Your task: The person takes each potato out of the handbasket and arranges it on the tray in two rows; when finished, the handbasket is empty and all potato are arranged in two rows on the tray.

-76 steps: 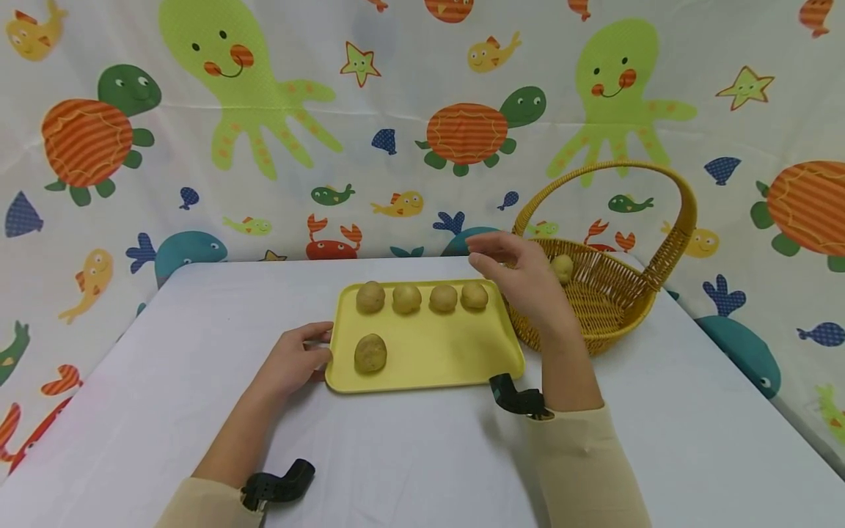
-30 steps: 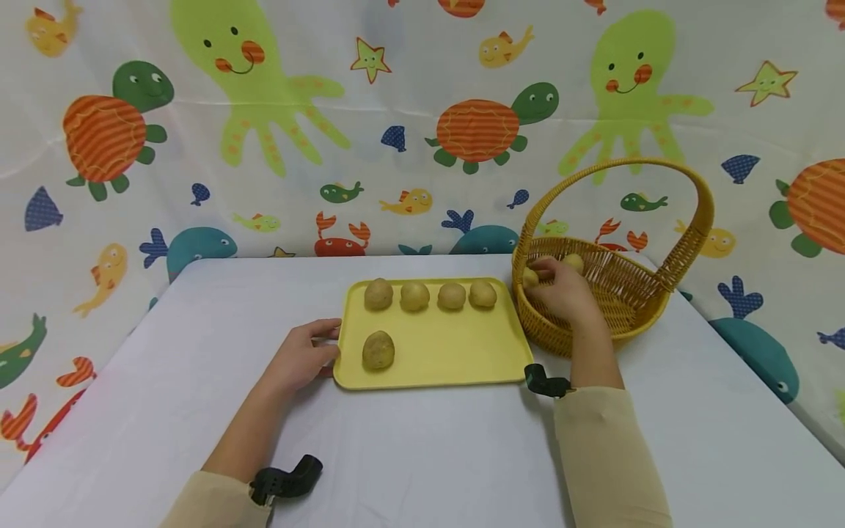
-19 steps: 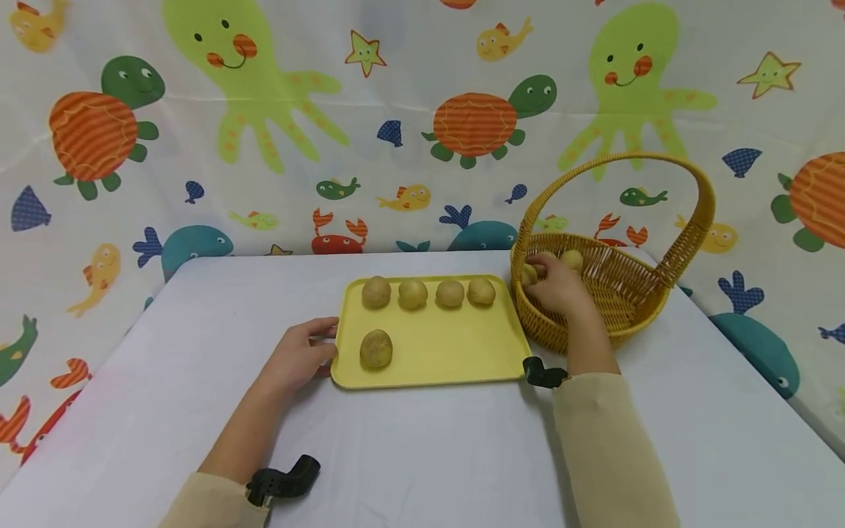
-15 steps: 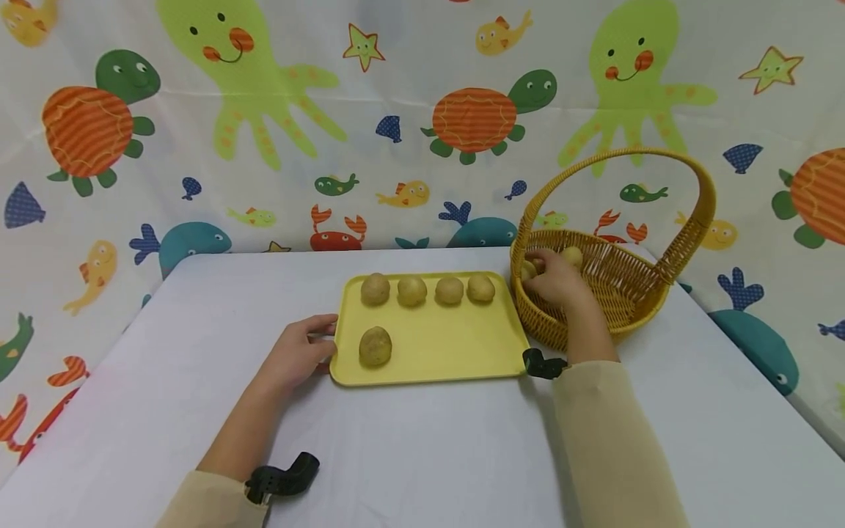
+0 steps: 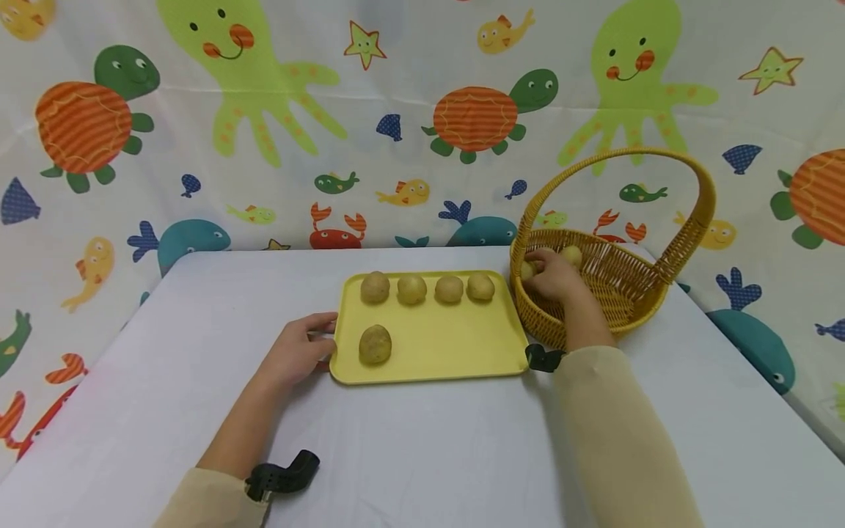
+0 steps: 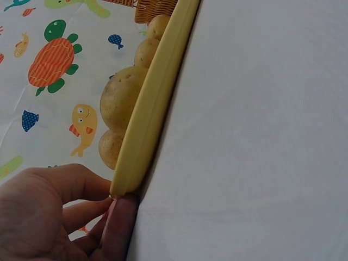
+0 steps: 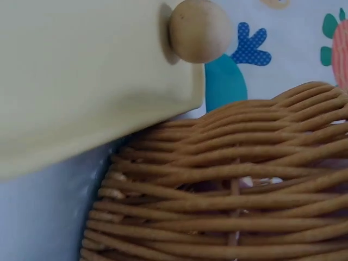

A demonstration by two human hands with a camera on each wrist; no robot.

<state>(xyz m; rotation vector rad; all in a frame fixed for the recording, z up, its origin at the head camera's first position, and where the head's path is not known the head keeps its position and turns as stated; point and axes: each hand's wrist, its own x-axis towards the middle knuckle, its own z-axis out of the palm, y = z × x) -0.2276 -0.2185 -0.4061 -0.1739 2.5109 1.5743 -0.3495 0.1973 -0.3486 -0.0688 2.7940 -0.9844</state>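
Observation:
My left hand [image 5: 297, 352] holds the left edge of a yellow tray [image 5: 455, 345]; the left wrist view has its fingers at the rim, pinching the tray's end. On the tray, several potatoes [image 5: 412, 290] form a row along the back, and one larger potato [image 5: 375, 345] sits at the front left. Reaching down into a wicker basket [image 5: 538, 323] is my right hand [image 5: 560, 280], its fingers curled at a potato [image 5: 527, 270] by the left inner wall. Another potato [image 5: 571, 256] lies behind that hand. The basket's wall hides the right hand in the right wrist view.
The basket stands close against the tray's right end, its tall arched handle [image 5: 696, 198] rising over the opening. A white cloth [image 5: 422, 455] covers the table. Behind it hangs a curtain [image 5: 409, 44] printed with sea animals.
My right hand has moved right and down from above the tray's back right corner into the basket, closing on a potato there. The left hand has stayed at the tray's edge.

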